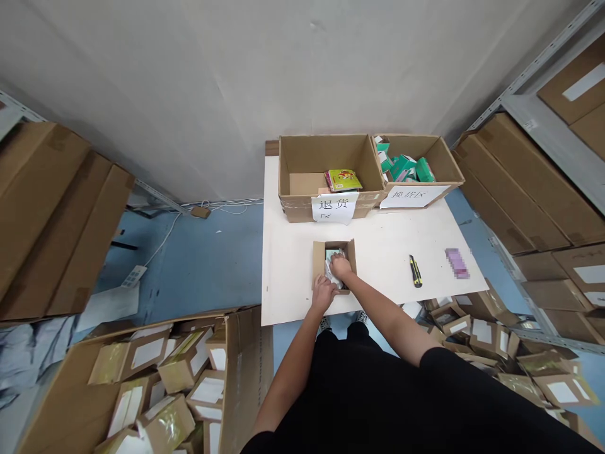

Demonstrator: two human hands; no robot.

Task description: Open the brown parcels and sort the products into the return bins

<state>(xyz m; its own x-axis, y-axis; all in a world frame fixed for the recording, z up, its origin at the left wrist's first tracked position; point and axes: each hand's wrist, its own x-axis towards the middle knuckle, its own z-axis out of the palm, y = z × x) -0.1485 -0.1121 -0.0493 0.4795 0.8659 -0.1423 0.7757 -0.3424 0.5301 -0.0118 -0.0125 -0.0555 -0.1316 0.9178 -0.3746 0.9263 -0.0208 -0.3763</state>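
A small open cardboard box [319,258] stands on the white table [288,265] near its front edge, with its flaps folded out. My left hand [324,291] is closed on the box's near left edge. Inside the box lies a pale, whitish item [332,257], partly covered by my hands. My right hand [340,266] reaches into the box from the right with its fingers curled down at the pale contents. Whatever the fingertips grip is hidden. A black and yellow utility knife [415,271] lies to the right of the box.
Behind stand a large carton [302,205] with colourful booklets [344,180] and another carton [447,183] with green boxes [404,167]; both bear paper signs. A blurred purple item [457,263] lies at right. Parcels fill a big carton [248,366] at lower left; more parcels [482,331] lie right.
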